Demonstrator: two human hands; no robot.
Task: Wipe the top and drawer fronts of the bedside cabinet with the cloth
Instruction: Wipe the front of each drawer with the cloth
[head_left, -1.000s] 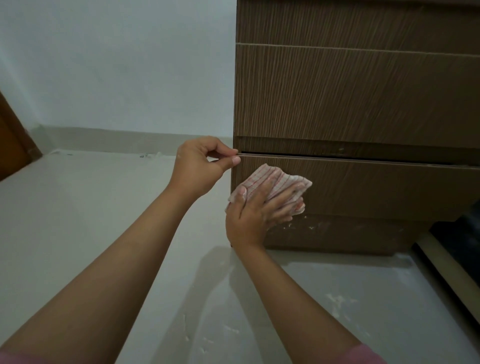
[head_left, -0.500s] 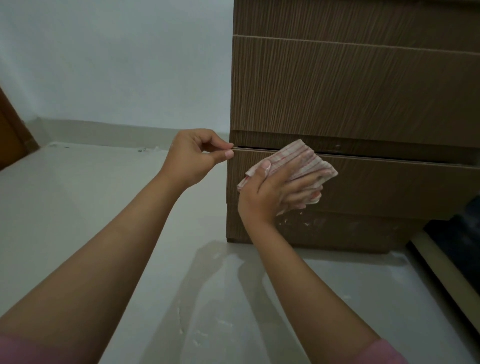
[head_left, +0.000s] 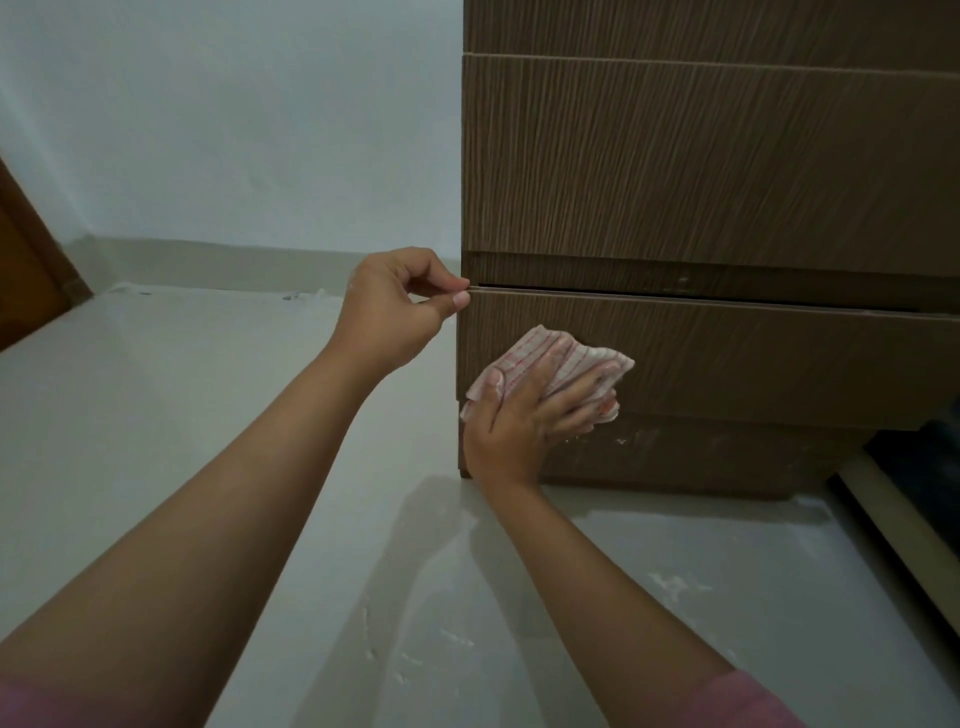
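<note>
Low down at the front of the bedside cabinet (head_left: 701, 166), the right hand (head_left: 524, 421) presses a crumpled cloth (head_left: 566, 358) flat against the lowest drawer front (head_left: 753, 364), near that drawer's left end. Its fingers are spread over the fabric, pinning it to the wood, and the thumb holds the cloth's left corner. The cloth is white with thin pink checks and bunches out above and to the right of the fingers. To the left and a little higher, the left hand (head_left: 400, 306) is curled, with thumb and forefinger pinched on the top left corner of the same drawer, right at the narrow dark gap beneath the drawer above. The cabinet is brown with a fine vertical grain, and pale scuffs mark its base panel (head_left: 675, 457) just below the cloth. It stands on a pale, glossy floor (head_left: 156, 415) that carries faint whitish smears nearer the person. A plain light wall (head_left: 234, 119) with a low skirting runs behind on the left. Pink sleeve edges show at the bottom corners.
</note>
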